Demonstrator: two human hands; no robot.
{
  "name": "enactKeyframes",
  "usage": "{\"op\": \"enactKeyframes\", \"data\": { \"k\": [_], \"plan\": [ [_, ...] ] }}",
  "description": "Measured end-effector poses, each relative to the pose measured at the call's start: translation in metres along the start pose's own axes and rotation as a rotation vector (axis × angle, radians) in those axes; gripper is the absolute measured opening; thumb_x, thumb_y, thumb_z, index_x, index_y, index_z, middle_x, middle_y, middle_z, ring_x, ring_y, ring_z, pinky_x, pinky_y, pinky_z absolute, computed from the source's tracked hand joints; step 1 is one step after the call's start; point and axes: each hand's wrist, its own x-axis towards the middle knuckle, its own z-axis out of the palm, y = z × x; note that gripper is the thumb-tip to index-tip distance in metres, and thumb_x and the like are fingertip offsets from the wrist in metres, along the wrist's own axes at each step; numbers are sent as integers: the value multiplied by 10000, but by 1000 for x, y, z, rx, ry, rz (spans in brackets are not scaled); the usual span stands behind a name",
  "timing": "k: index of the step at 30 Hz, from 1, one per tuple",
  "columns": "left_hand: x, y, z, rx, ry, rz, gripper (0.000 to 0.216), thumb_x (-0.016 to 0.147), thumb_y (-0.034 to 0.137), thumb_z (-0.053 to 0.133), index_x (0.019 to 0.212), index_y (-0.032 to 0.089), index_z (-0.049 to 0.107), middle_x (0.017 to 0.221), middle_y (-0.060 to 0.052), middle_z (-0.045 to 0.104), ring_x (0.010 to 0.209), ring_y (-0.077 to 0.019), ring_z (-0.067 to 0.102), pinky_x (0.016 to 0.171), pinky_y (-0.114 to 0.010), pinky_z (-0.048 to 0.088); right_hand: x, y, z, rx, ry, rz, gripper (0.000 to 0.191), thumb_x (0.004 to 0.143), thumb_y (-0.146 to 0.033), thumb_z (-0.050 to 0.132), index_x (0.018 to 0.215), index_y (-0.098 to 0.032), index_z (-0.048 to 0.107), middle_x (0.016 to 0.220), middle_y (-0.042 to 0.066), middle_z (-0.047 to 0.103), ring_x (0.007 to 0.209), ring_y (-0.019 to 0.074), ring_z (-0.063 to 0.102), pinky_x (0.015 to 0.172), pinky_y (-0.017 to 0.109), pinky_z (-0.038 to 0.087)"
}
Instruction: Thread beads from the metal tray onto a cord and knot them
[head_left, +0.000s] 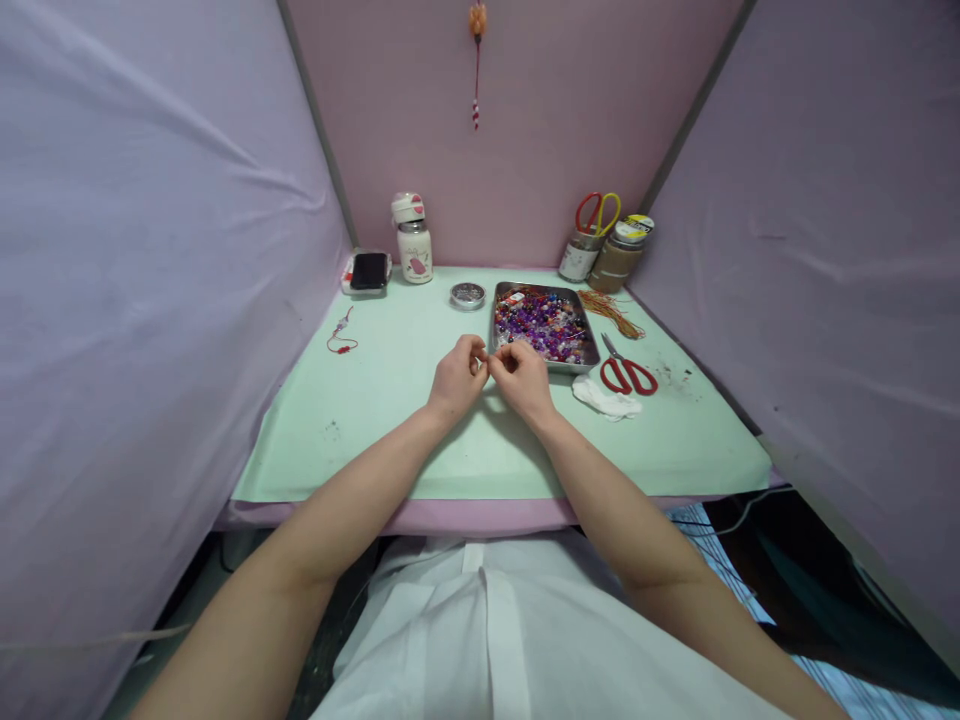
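My left hand point(459, 379) and my right hand point(523, 378) meet fingertip to fingertip over the middle of the table, just in front of a metal tray point(595, 352). Both are closed in a pinch. Whatever lies between the fingers is too small to make out. Many small beads point(541, 322), mostly purple with some orange, clear and dark ones, fill the tray. Right of my right hand are a crumpled white cloth point(606, 398) and a pair of red-handled scissors point(628, 374). A bundle of orange-brown cords point(611, 312) lies beside the tray.
At the back stand a white bottle point(415, 250), a round tin point(468, 295), a jar holding scissors point(578, 258) and a brown jar point(617, 262). A phone point(370, 270) and a red beaded cord point(343, 340) lie at left. Fabric walls enclose the green-topped table point(360, 430).
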Motion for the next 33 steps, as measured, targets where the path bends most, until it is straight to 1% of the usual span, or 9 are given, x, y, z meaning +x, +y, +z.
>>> {"op": "enactKeyframes", "data": {
  "k": [8,16,26,33],
  "plan": [
    [2,1,-2,-32,28,-17,284,718,95,603,933,212,460,784,27,605,575,-73,457,625,-226,372,2,1,0,59,-32,64,116,771,-226,528,656,-213,526,698,3,525,673,154,465,661,293,370],
    [4,-2,-2,-145,36,-54,288,709,129,639,932,206,475,797,15,623,605,-73,502,627,-223,388,2,2,0,19,-30,11,115,802,-238,511,690,-216,522,731,16,520,710,166,475,687,300,379],
    [9,-9,1,-335,14,-134,303,697,156,656,928,194,464,779,15,610,614,-70,533,617,-217,432,2,0,-2,55,-26,5,106,818,-234,533,718,-211,559,755,19,531,701,163,479,686,307,381],
    [10,-7,0,-392,24,-229,326,672,183,679,918,196,465,767,14,598,590,-77,515,512,-192,390,2,-2,-4,30,-15,-33,104,817,-230,540,714,-214,549,747,15,523,693,160,471,683,306,385]
  ]
}}
